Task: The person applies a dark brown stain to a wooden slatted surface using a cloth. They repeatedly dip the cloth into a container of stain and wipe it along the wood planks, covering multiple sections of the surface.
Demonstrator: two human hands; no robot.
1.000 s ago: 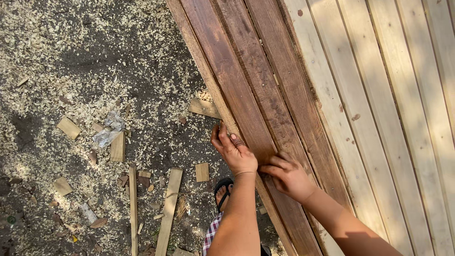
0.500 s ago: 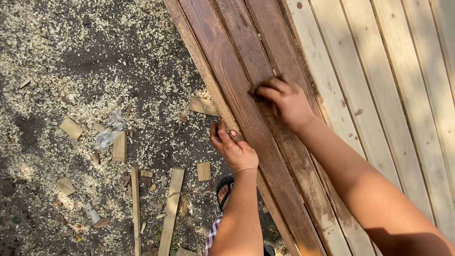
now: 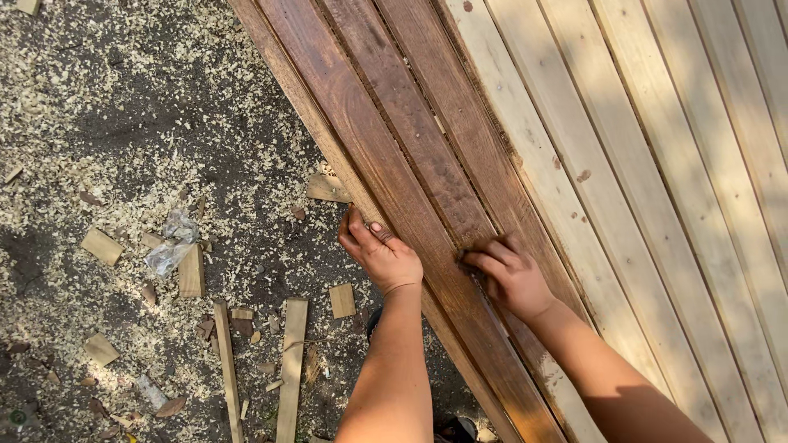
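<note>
Left hand (image 3: 382, 254) is gripping the dark board's (image 3: 386, 172) edge; right hand (image 3: 509, 275), fingers curled on something unseen, is rubbing at five o'clock of it. Best keeping strokes along the grain.

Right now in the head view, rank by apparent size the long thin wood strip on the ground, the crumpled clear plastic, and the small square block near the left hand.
1. Long wood strip
2. Crumpled clear plastic
3. Small square block
</note>
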